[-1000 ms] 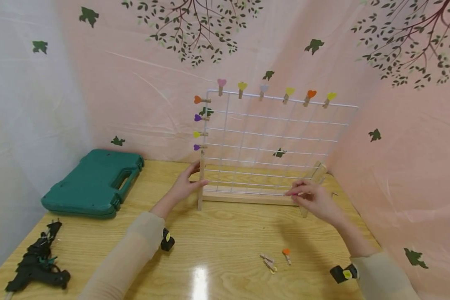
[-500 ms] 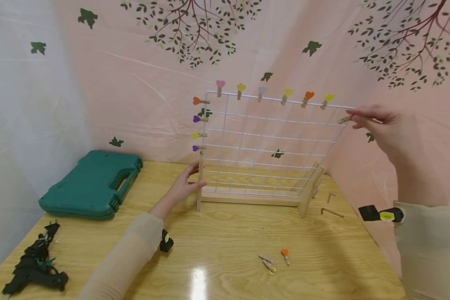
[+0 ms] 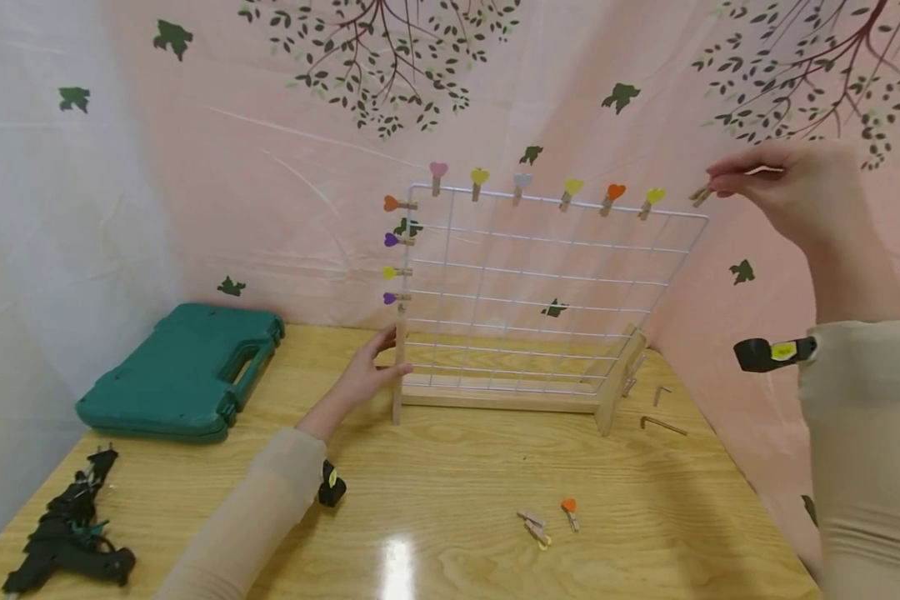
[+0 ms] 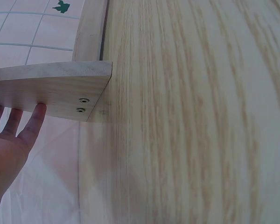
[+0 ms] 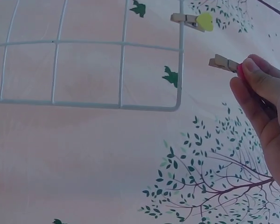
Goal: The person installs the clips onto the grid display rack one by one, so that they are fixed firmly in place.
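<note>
My right hand point(image 3: 802, 196) pinches a small wooden clothespin point(image 5: 223, 63) by its red-pink heart end. In the head view it hangs just above the top right corner of a white wire grid point(image 5: 149, 109), apart from the wire. My left hand point(image 3: 356, 379) grips the left leg point(image 4: 46, 88) of the wooden stand point(image 3: 495, 402) that carries the grid, thumb and fingers on opposite sides. Heart clothespins line the grid's top edge, ending at a yellow heart clothespin point(image 3: 651, 202) on the right. Several more, such as an orange one point(image 3: 393, 203), run down the left edge.
A few loose clothespins point(image 3: 534, 527) and one with an orange heart point(image 3: 570, 510) lie on the table point(image 3: 450, 475). Hex keys point(image 3: 663, 426) lie right of the stand. At the left are a green case point(image 3: 172, 367) and a black glue gun point(image 3: 67, 542).
My right hand has risen from the stand's lower right, past the grid's right edge, to above its top right corner, carrying the clothespin. The left hand stays on the leg.
</note>
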{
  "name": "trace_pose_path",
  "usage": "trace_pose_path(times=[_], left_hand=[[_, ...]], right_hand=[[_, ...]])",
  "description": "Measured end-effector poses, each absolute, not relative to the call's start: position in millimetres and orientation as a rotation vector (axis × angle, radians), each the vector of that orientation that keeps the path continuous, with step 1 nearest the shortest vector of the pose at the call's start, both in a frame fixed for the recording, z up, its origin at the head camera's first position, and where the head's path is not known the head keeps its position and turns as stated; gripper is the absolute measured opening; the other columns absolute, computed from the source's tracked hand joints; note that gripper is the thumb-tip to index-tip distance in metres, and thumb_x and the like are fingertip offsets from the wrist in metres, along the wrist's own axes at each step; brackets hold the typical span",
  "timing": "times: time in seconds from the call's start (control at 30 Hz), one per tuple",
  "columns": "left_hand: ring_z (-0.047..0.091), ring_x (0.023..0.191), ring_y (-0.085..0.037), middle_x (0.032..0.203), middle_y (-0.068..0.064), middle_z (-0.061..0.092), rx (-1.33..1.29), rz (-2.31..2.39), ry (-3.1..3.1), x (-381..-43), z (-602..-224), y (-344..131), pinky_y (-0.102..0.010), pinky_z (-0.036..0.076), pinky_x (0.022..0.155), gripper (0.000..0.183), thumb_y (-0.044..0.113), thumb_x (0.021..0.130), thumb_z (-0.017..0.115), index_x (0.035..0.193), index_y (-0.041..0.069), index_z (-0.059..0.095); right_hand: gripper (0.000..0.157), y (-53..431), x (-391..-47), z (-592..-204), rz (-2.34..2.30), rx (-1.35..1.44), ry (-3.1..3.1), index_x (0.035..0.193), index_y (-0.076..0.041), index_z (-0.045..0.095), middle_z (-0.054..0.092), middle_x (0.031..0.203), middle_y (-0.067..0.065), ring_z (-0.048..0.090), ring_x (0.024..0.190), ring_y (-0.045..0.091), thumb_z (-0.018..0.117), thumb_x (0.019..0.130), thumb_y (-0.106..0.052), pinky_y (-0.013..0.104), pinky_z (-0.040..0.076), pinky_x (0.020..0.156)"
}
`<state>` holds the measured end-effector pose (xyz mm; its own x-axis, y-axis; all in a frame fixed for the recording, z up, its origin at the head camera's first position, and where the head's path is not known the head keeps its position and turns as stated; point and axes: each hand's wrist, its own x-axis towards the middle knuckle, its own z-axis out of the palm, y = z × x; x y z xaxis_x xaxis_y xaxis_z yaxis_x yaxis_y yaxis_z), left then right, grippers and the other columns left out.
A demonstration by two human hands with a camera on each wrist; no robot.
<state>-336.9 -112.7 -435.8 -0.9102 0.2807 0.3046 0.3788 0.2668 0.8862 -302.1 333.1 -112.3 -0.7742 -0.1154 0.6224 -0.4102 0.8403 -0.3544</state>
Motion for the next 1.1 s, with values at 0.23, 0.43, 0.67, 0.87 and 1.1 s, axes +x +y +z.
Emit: trace_pose_path(times=[0.23, 0.43, 0.67, 0.87, 1.1], left_hand=[[0.031, 0.128, -0.028, 0.138, -0.009, 0.035, -0.582, -1.798, -2.453, -336.5, -433.0, -112.3, -0.044, 0.044, 0.091, 0.073, 0.025, 0.080, 0.066, 0.140, 0.024, 0.026], [0.032, 0.128, -0.027, 0.138, -0.008, 0.036, -0.585, -1.768, -2.461, -335.8, -432.2, -112.0, -0.043, 0.044, 0.091, 0.072, 0.026, 0.080, 0.066, 0.140, 0.025, 0.026], [0.033, 0.127, -0.027, 0.137, -0.007, 0.038, -0.581, -1.770, -2.458, -335.6, -432.1, -111.7, -0.043, 0.046, 0.089, 0.071, 0.026, 0.079, 0.067, 0.139, 0.027, 0.028], [0.031, 0.128, -0.031, 0.138, -0.013, 0.035, -0.585, -1.804, -2.478, -320.4, -413.2, -110.3, -0.045, 0.043, 0.091, 0.072, 0.022, 0.081, 0.066, 0.140, 0.019, 0.026], [0.030, 0.128, -0.033, 0.138, -0.014, 0.035, -0.591, -1.797, -2.476, -321.4, -414.0, -111.4, -0.052, 0.038, 0.094, 0.072, 0.021, 0.080, 0.066, 0.140, 0.017, 0.026]], right_hand=[[0.018, 334.8, -313.6, -112.2, 0.567, 0.508, -2.474, 0.096, -0.007, 0.069, 0.054, 0.077, -0.032, 0.052, 0.070, -0.019, 0.064, 0.081, -0.017, -0.003, 0.036, 0.066], [0.020, 336.6, -318.2, -111.8, 0.496, 0.529, -2.557, 0.098, -0.005, 0.067, 0.051, 0.077, -0.034, 0.050, 0.068, -0.020, 0.062, 0.083, -0.017, -0.003, 0.035, 0.064], [0.020, 336.0, -323.8, -113.9, 0.381, 0.567, -2.569, 0.097, -0.006, 0.068, 0.048, 0.076, -0.036, 0.047, 0.070, -0.022, 0.062, 0.083, -0.020, -0.002, 0.035, 0.063], [0.026, 337.5, -322.6, -114.5, 0.418, 0.566, -2.586, 0.106, -0.009, 0.065, 0.051, 0.087, -0.030, 0.045, 0.077, -0.023, 0.061, 0.084, -0.024, -0.003, 0.035, 0.067], [0.027, 330.8, -302.5, -115.8, 0.603, 0.555, -2.383, 0.109, -0.014, 0.064, 0.058, 0.097, -0.013, 0.050, 0.082, -0.012, 0.063, 0.082, -0.017, 0.000, 0.038, 0.075]])
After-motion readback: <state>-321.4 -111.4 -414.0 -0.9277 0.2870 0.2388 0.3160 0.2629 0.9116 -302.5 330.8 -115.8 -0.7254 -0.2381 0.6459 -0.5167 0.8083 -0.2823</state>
